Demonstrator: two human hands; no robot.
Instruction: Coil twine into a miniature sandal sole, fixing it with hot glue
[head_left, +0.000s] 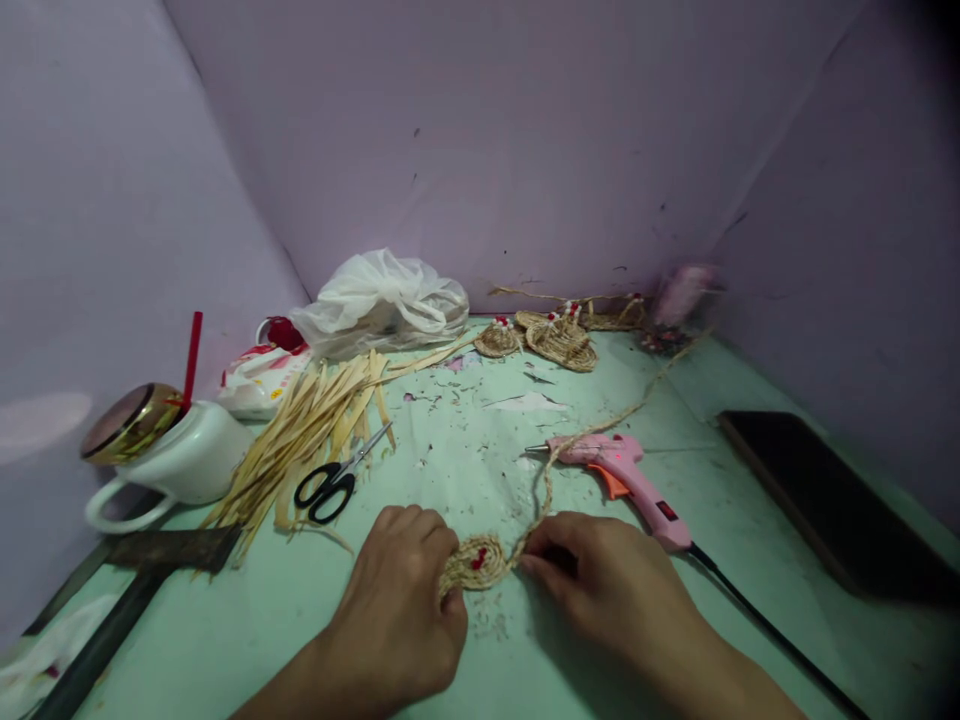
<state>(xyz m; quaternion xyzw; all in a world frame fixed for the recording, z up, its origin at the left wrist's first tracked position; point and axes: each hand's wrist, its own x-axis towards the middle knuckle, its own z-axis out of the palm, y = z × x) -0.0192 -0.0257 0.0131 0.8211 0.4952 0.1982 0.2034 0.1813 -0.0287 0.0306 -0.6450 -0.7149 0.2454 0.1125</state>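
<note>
Between my hands is a coiled straw piece (459,570), shaped like a small slipper sole, with a red mark (480,557) near its right end. My left hand (405,595) is closed around its left part, hiding that end. A twisted straw cord (548,488) runs from the coil's right end, over the nose of a pink glue gun (604,452), toward the back right. My right hand (607,570) pinches this cord close to the coil. The glue gun lies on its side just beyond my right hand, its orange trigger toward me.
Scissors (330,488), dry straw strips (315,410), a white mug (199,460) and a hammer (142,580) lie on the left. Behind are a plastic bag (390,300) and small woven slippers (559,340). A dark phone-like slab (817,490) and the gun's black cable (772,625) are right.
</note>
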